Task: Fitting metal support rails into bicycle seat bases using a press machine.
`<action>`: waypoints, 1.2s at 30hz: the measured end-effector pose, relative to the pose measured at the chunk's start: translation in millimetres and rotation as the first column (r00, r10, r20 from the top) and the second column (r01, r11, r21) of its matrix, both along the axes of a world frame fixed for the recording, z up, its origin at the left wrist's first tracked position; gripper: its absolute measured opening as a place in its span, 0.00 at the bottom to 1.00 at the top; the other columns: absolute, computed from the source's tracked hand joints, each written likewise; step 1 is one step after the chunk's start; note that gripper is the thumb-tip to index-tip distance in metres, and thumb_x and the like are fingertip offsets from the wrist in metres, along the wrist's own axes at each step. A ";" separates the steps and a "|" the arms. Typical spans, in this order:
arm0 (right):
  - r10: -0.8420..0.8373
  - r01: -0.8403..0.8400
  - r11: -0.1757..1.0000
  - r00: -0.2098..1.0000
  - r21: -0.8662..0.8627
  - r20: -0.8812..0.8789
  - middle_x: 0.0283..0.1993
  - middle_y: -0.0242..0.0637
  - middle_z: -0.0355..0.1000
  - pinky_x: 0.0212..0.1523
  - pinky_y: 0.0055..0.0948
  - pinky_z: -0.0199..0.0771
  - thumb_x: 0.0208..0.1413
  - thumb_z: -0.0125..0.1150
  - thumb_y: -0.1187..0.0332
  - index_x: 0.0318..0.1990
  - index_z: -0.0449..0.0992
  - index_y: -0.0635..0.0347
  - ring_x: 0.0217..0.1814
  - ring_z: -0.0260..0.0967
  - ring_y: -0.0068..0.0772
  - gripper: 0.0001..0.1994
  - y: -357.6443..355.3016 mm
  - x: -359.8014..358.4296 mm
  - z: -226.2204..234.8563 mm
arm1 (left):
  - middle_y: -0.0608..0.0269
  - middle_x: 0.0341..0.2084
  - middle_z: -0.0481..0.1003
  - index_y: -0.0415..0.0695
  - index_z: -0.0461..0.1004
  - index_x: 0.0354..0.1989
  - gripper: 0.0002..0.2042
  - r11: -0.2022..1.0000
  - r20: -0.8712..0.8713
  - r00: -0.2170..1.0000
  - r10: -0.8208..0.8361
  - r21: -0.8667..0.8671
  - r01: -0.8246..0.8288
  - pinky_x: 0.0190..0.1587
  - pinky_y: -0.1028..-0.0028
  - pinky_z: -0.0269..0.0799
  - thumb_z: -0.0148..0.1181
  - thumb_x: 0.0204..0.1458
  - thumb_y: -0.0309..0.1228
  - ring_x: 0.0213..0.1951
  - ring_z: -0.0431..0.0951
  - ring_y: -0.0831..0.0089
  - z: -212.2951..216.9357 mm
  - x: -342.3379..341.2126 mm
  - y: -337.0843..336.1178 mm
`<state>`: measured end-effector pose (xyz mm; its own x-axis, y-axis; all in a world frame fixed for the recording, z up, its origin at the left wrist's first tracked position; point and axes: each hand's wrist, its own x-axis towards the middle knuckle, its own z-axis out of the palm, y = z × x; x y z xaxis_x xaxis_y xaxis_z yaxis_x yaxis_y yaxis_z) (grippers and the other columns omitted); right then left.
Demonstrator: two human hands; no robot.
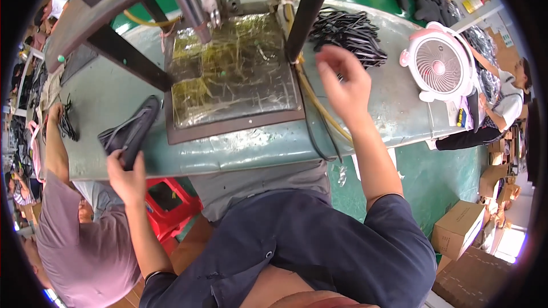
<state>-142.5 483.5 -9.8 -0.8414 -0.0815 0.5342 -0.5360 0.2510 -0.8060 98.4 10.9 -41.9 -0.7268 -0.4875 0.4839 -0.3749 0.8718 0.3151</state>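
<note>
Your left hand (127, 178) grips the near end of a dark shoe upper (130, 131) at the desk (240, 151) edge, lower left of frame; its long axis runs up-right toward the foil-covered press plate (234, 71). Your right hand (342, 82) hovers, fingers (326, 71) loosely spread, empty, near the pile of black straps (348, 34), upper centre. Pink fan (439, 65) upper right; brown cartons (459, 225) lower right. A yellow hose (319, 108) crosses between plate and right hand.

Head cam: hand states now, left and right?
Left hand: closed on the edge of a dark flat shoe piece at the table's near edge.
Right hand: open, empty, raised just short of the pile of black straps.
</note>
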 end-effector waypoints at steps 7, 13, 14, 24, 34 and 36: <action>0.611 -0.473 0.756 0.758 0.453 -0.228 0.69 0.53 0.74 0.67 0.51 0.77 0.59 0.75 0.50 0.70 0.72 0.64 0.65 0.76 0.59 0.38 -105.7 72.4 3.3 | 0.49 0.37 0.76 0.40 0.77 0.45 0.18 0.744 -0.064 0.758 -0.649 0.153 0.650 0.45 0.54 0.73 0.75 0.46 0.23 0.41 0.77 0.46 12.6 -44.5 183.9; 0.503 -0.360 0.750 0.856 0.556 -0.124 0.66 0.57 0.75 0.55 0.46 0.83 0.59 0.71 0.39 0.71 0.70 0.69 0.55 0.81 0.57 0.45 -96.0 80.0 -31.8 | 0.49 0.49 0.80 0.40 0.81 0.43 0.16 0.716 -0.267 0.684 -0.679 -0.033 0.697 0.57 0.55 0.75 0.77 0.45 0.24 0.50 0.81 0.50 10.8 -44.0 162.5; 0.499 -0.361 0.743 0.860 0.564 -0.107 0.64 0.56 0.75 0.54 0.46 0.83 0.59 0.71 0.39 0.70 0.70 0.70 0.54 0.81 0.57 0.45 -95.0 79.8 -35.3 | 0.49 0.51 0.80 0.41 0.81 0.41 0.15 0.694 -0.224 0.669 -0.709 -0.056 0.717 0.59 0.54 0.74 0.78 0.46 0.26 0.53 0.80 0.49 16.1 -57.6 154.8; 0.389 -0.267 0.845 0.901 0.464 -0.190 0.45 0.46 0.84 0.38 0.36 0.86 0.54 0.76 0.43 0.59 0.80 0.69 0.37 0.84 0.45 0.37 -119.6 81.4 -44.8 | 0.52 0.56 0.81 0.39 0.74 0.27 0.16 0.508 -0.059 0.510 -0.858 0.046 0.860 0.60 0.52 0.71 0.76 0.49 0.36 0.57 0.77 0.46 -8.7 -109.1 132.9; 0.134 -0.001 0.906 0.949 0.424 -0.285 0.72 0.61 0.68 0.73 0.50 0.69 0.54 0.78 0.50 0.69 0.70 0.73 0.74 0.66 0.65 0.43 -93.9 66.0 7.8 | 0.45 0.52 0.79 0.37 0.78 0.31 0.11 0.872 -0.251 0.841 -0.480 -0.029 0.489 0.59 0.53 0.69 0.71 0.59 0.31 0.54 0.75 0.44 12.6 -101.5 170.9; 0.159 -0.144 0.873 0.987 0.465 0.007 0.69 0.63 0.70 0.68 0.48 0.75 0.57 0.76 0.55 0.70 0.68 0.77 0.68 0.72 0.66 0.41 -100.8 66.2 8.3 | 0.44 0.51 0.77 0.35 0.82 0.38 0.11 0.920 -0.236 0.895 -0.379 0.009 0.392 0.59 0.52 0.69 0.67 0.64 0.33 0.54 0.74 0.43 12.5 -120.2 182.0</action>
<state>-76.3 382.8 -1.5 -0.7826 -0.4512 0.4290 -0.6202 0.5049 -0.6004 -21.9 192.9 -29.4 -0.7379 -0.2214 0.6375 0.0737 0.9126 0.4022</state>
